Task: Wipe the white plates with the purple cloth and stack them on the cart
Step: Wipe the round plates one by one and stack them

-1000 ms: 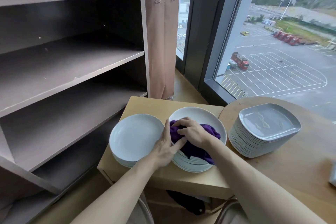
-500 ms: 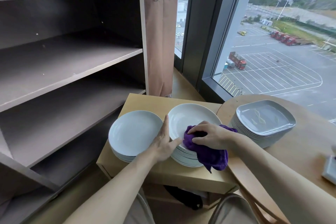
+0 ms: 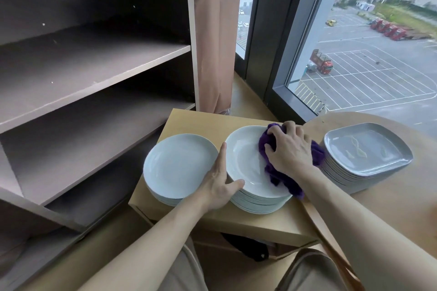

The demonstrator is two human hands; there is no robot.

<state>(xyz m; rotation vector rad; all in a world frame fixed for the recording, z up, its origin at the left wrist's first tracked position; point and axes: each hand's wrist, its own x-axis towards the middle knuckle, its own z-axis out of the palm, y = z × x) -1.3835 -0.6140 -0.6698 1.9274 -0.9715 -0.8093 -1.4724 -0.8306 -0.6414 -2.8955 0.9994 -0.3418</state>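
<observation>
Two stacks of round white plates stand side by side on a small wooden table [image 3: 189, 120]. The left stack [image 3: 177, 165] is lower; the right stack [image 3: 246, 163] is taller. My left hand [image 3: 218, 182] grips the near-left rim of the right stack's top plate, thumb on the rim. My right hand [image 3: 289, 149] holds the bunched purple cloth [image 3: 279, 175] and presses it on the right side of that top plate. The brown cart [image 3: 94, 71] with bare shelves stands to the left.
A stack of grey squarish plates [image 3: 369, 149] sits on a round wooden table [image 3: 402, 196] at the right. A tan fabric bag [image 3: 215, 30] hangs on the cart's right side. A window lies beyond. A chair back [image 3: 316, 271] is below.
My right hand carried the cloth from the plate's near edge up to its far-right side. My left hand stayed on the rim. The camera moved closer.
</observation>
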